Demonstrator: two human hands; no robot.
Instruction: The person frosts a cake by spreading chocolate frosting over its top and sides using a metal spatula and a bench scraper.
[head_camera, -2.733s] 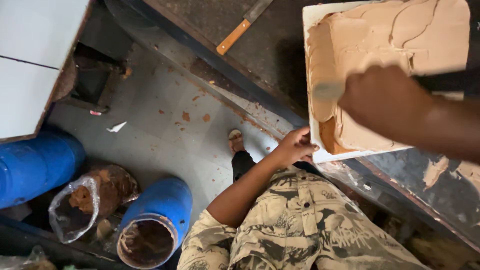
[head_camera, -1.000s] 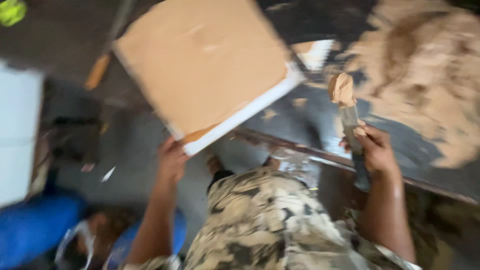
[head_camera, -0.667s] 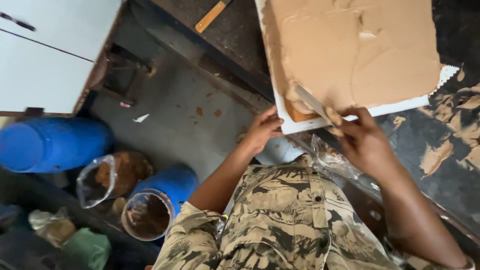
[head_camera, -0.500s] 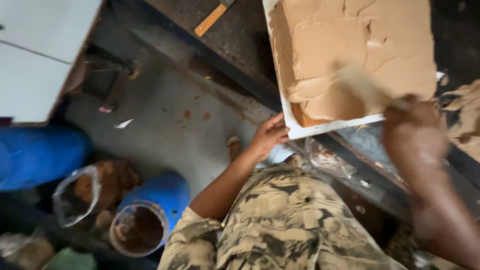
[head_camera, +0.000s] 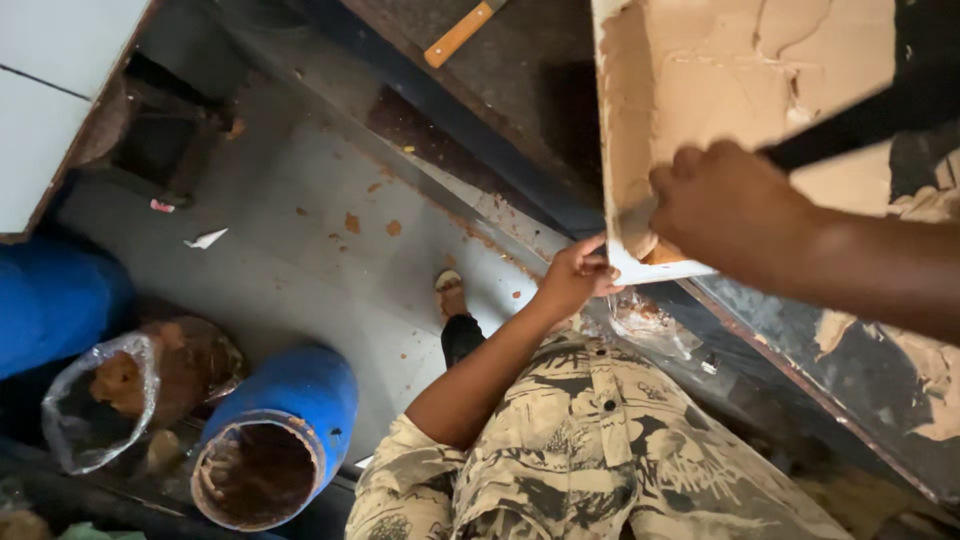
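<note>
Workbench is carrying a white board at its near edge; left hand is pinching its corner, right hand, back from mid-board, is clenching a paste-spreading tool there.

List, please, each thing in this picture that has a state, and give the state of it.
White board: tilted, coated with tan paste, held at its lower corner.
Left hand: grips the board's corner.
Right hand: closed on a dark-handled tool, pressed to the paste.
Blue barrel: lying on its side, open, brown residue inside.
Plastic bag: open, holding brown lumps.
Workbench: smeared with paste.
</note>
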